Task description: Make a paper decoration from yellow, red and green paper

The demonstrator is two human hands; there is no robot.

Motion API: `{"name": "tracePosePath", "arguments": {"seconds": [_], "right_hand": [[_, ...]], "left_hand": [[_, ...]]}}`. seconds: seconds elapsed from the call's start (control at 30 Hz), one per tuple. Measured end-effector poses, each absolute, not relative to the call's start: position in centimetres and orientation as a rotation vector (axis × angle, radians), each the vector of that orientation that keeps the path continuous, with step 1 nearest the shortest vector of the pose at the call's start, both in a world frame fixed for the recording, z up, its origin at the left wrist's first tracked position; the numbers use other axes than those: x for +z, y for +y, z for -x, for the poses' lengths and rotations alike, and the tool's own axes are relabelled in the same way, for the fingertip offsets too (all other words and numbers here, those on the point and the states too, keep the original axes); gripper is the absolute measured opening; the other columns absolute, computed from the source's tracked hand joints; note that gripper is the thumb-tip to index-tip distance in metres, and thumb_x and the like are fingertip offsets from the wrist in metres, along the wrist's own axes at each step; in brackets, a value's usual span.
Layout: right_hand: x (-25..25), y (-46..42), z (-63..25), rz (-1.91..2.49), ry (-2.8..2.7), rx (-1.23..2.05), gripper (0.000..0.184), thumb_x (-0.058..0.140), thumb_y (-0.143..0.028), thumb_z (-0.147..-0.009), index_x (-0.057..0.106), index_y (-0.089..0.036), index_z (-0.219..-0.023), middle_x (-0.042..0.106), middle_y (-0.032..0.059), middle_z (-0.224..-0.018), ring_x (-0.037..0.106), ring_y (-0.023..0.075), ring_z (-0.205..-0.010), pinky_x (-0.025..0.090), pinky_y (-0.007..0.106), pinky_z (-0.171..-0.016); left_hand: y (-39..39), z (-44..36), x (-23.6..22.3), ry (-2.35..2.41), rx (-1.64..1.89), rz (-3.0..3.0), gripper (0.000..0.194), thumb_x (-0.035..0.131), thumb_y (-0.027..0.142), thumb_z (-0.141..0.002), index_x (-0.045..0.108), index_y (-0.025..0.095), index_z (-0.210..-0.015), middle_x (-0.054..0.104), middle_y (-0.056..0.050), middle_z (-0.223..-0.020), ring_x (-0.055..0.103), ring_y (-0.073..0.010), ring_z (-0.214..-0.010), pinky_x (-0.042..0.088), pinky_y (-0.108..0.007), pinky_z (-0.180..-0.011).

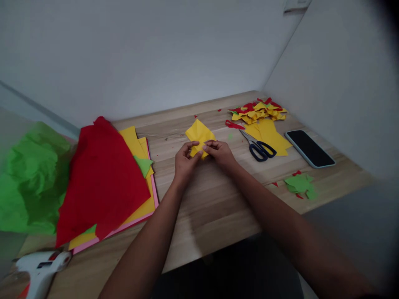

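A creased piece of yellow paper (pixel 199 131) is held over the middle of the wooden table. My left hand (pixel 187 160) pinches its lower left side between thumb and fingers. On the lower right side, my right hand (pixel 220 151) grips the same paper, thumb close to the left thumb. The paper's lower edge is partly hidden by my fingers. To the right of my hands lie scissors (pixel 260 150) with dark blue handles, their blades resting near yellow paper pieces (pixel 268 135).
Red paper (pixel 106 174) covers a stack of coloured sheets at left, beside crumpled green paper (pixel 37 174). A white glue gun (pixel 43 265) lies front left. At right are a phone (pixel 309 148), green scraps (pixel 301 185) and a pile of red and yellow cut-outs (pixel 258 111).
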State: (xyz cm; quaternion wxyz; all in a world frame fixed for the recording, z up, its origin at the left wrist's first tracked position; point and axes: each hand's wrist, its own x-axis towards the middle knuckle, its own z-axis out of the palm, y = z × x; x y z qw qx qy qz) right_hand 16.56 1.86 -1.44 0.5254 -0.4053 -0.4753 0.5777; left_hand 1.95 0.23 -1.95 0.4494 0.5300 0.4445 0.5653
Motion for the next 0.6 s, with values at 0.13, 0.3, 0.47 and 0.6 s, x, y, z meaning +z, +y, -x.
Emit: {"name": "tracePosePath", "arguments": {"seconds": [0.13, 0.3, 0.47, 0.6], "right_hand": [[-1.36, 1.71, -16.63, 0.92, -1.151, 1.387, 0.03, 0.081, -0.045, -0.063, 0.068, -0.018, -0.068, 0.062, -0.002, -0.069, 0.056, 0.0132, -0.068, 0.046, 0.027, -0.065], [-1.45, 1.76, -16.6, 0.919, -1.129, 1.428, 0.031, 0.083, -0.043, -0.059, 0.069, -0.018, -0.07, 0.065, -0.0016, -0.072, 0.058, 0.0137, -0.069, 0.045, 0.027, -0.065], [-1.8, 1.93, -16.47, 0.927, -1.117, 1.439, 0.029, 0.085, -0.039, -0.057, 0.071, -0.018, -0.072, 0.068, -0.0012, -0.074, 0.06, 0.0144, -0.072, 0.048, 0.027, -0.069], [-2.19, 2.09, -16.48, 0.928, -1.105, 1.416, 0.027, 0.086, -0.036, -0.057, 0.071, -0.019, -0.072, 0.069, -0.001, -0.074, 0.063, 0.0153, -0.074, 0.05, 0.029, -0.072]], "left_hand": [[0.36, -1.97, -2.24, 1.104, 1.385, -1.297, 0.034, 0.078, 0.033, -0.07, 0.067, 0.021, -0.1, 0.072, -0.006, -0.101, 0.068, -0.0205, -0.092, 0.053, -0.032, -0.08], [0.44, -1.91, -2.33, 1.135, 1.418, -1.301, 0.03, 0.079, 0.033, -0.07, 0.073, 0.02, -0.097, 0.074, -0.006, -0.103, 0.068, -0.0215, -0.097, 0.052, -0.035, -0.088], [0.48, -1.82, -2.47, 1.177, 1.456, -1.301, 0.03, 0.081, 0.033, -0.069, 0.076, 0.02, -0.095, 0.076, -0.006, -0.101, 0.068, -0.0221, -0.096, 0.051, -0.037, -0.09], [0.47, -1.73, -2.63, 1.217, 1.455, -1.351, 0.028, 0.08, 0.035, -0.072, 0.077, 0.02, -0.095, 0.075, -0.008, -0.102, 0.068, -0.0227, -0.098, 0.05, -0.038, -0.09]]}}
